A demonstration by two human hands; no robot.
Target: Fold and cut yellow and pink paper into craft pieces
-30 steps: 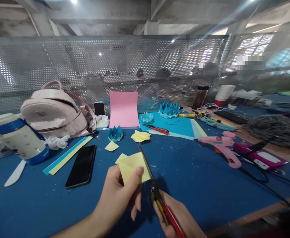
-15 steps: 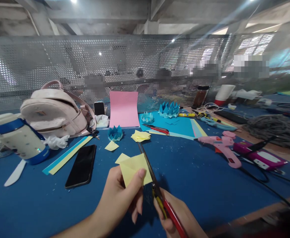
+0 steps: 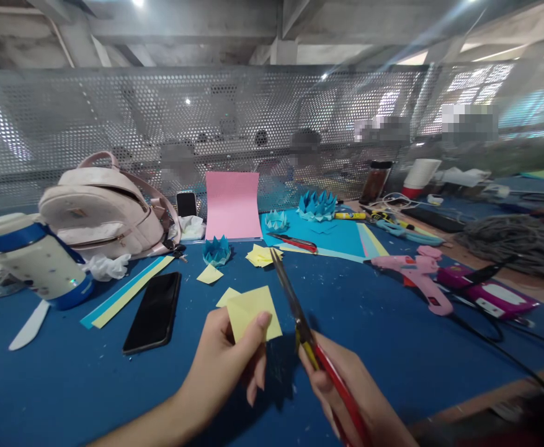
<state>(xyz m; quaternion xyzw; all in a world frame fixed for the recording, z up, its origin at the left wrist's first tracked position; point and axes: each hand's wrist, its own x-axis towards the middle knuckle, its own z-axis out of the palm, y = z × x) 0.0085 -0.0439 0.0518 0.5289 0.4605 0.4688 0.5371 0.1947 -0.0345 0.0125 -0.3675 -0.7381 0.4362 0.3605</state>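
A Delicate Bit of Handiwork

At a blue-topped table (image 3: 355, 323), a person's left hand (image 3: 234, 357) pinches a yellow paper square (image 3: 253, 307) with the thumb laid flat across its face. The paper is held up in front of the person, near the middle of the work surface. In the right hand (image 3: 346, 379), fingers are wrapped around red-handled scissors (image 3: 305, 335), the blades together or nearly so, angled forward and just to the right of the square. Steel and paper stand apart.

By the look of it, trimming the paper is the step in hand, with the blades clear of the edge at this instant. Any further cut would call for the scissors to part and come back in line with the right-hand edge, while the left thumb keeps the sheet flat and the fingertips out of the way.

Beyond the hands lie a small heap of yellow paper pieces (image 3: 260, 257) and, just to its left, a single yellow piece (image 3: 209, 274). Near both sits a blue pointed paper crown (image 3: 216, 251). A black smartphone (image 3: 153, 313) rests to the left; a pink glue gun (image 3: 415, 273) lies well off to the right.
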